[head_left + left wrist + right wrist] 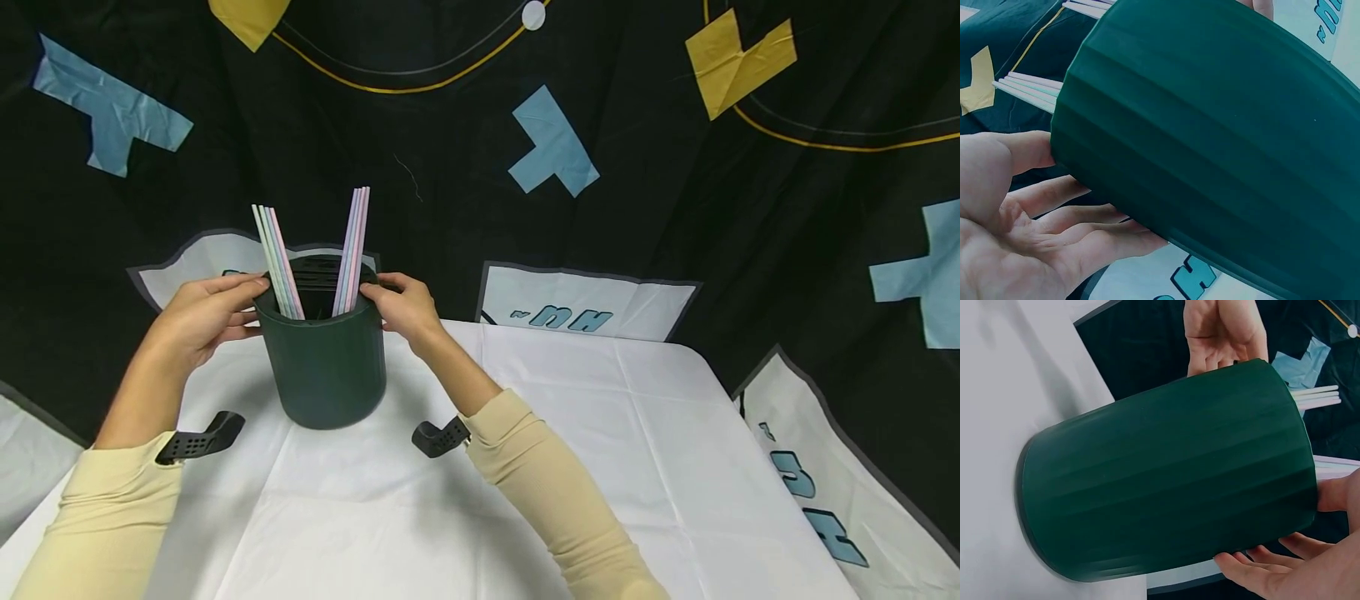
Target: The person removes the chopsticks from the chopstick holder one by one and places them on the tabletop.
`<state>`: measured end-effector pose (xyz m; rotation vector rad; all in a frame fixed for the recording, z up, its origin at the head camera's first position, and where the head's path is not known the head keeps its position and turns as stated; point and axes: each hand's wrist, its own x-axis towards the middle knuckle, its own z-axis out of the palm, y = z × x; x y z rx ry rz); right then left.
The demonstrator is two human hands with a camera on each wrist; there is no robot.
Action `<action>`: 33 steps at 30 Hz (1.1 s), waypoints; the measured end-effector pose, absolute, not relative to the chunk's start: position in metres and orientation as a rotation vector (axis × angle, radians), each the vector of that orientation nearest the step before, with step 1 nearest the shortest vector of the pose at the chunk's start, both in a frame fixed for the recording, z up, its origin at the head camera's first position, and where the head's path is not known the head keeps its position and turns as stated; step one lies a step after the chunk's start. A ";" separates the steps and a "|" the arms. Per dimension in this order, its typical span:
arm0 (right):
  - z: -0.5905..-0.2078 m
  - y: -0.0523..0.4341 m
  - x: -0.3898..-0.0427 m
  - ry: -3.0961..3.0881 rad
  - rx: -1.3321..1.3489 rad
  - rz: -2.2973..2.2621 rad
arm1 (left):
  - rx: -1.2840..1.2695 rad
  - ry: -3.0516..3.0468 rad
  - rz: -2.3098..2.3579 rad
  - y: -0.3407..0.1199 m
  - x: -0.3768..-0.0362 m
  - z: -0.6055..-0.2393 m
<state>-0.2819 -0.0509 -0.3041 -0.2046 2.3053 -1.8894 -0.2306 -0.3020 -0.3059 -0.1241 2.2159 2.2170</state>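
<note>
A dark green ribbed holder (322, 371) stands upright at the left of the white table, black slats showing inside its top. Two bunches of pastel drinking straws rise from it: the left straws (278, 262) and the right straws (352, 250), both leaning slightly left. My left hand (198, 317) holds its left side, thumb at the rim and fingers (1097, 240) along the wall. From the other side my right hand (405, 308) grips the rim, thumb on the near edge. In the right wrist view, right-hand fingertips (1235, 561) touch the ribbed wall.
A white cloth with creases covers the table (570, 433). Behind it hangs a black curtain (450, 167) with blue tape pieces (555, 142) and yellow tape (738, 67). White lettered panels (588, 300) hang at the table's far edge. A black wrist device (202, 437) sits at each cuff.
</note>
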 end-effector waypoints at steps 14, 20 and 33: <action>-0.304 -0.024 -0.282 2.298 -0.221 -1.845 | -0.109 2.466 1.976 -0.277 -0.229 -0.307; -0.304 0.003 -0.282 2.319 -0.212 -1.793 | -0.089 2.516 1.900 -0.251 -0.229 -0.307; -0.305 0.062 -0.279 2.321 -0.174 -1.795 | -0.029 2.475 1.943 -0.198 -0.235 -0.309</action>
